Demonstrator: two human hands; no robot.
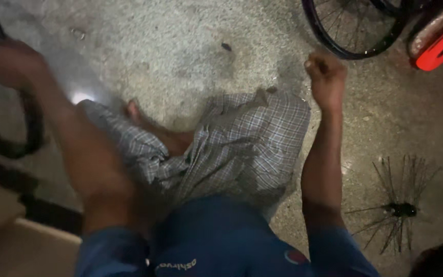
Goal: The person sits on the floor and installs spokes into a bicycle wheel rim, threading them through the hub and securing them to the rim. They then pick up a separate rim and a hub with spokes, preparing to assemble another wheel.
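Black rubber tyre [26, 128] sits at the far left edge of the view, curving down over the concrete floor [180, 46] just behind the person's left forearm; the left hand [6, 59] is up at the top left, right at the tyre, but it's blurred by motion so I honestly cannot tell if it's gripping the rubber or just next to it, or whether the fingers are curled or loose; the right hand [326, 77] is way over on the other side, raised above the floor with the fingers curled into a loose fist, and I can't see anything in it; so the two hands are well apart, one on each side of the body; between the arms there's a checked cloth [247, 143] over the person's bent legs, and a bare foot [134, 110] pokes out from it onto the floor; blue shirt [216, 236] fills the bottom middle; top right there's a bicycle wheel [355, 31] with a dark rim and thin spokes, and next to it a red bike part [442, 46] I can't make out properly; lower right, a hub with loose spokes [398, 208] fanning out lies flat on the concrete, near the right elbow but not touching it; lighting is dim, with a small bright spot on the floor near the left arm.
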